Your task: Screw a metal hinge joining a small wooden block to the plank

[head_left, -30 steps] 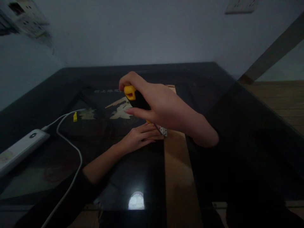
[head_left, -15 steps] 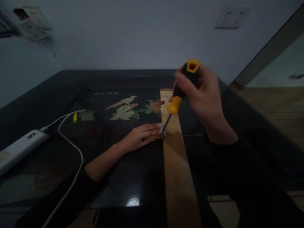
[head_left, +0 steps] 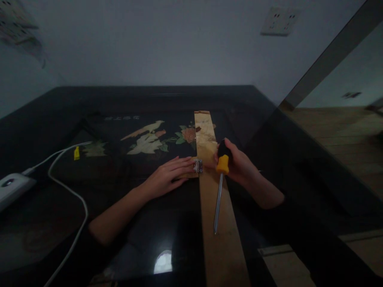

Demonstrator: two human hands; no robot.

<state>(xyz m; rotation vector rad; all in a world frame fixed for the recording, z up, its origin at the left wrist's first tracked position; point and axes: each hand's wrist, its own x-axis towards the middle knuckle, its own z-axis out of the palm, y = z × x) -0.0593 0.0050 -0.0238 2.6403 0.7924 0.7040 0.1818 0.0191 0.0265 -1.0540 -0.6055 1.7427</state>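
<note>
A long wooden board (head_left: 220, 223) lies lengthwise on a dark glossy table (head_left: 143, 227). At its left edge a small metal hinge (head_left: 198, 165) spans from the board onto a short wooden piece (head_left: 191, 175). My left hand (head_left: 169, 175) rests flat on that short piece, its fingers stretched out and covering most of it, fingertips beside the hinge. My right hand (head_left: 239, 161) is closed around the black and yellow handle of a screwdriver (head_left: 223, 164), just right of the hinge. The screwdriver's shaft points toward me over the board, its tip away from the hinge.
A white power strip (head_left: 14, 187) with a white cable (head_left: 82, 199) lies at the left, near a small yellow tag (head_left: 77, 153). A wall socket (head_left: 279, 20) is on the wall behind the table. Bird and flower pictures decorate the tabletop.
My right hand has come down and toward the board, and the screwdriver's tip has left the hinge and swung toward me. My left hand stays on the short piece. The view has shifted slightly right.
</note>
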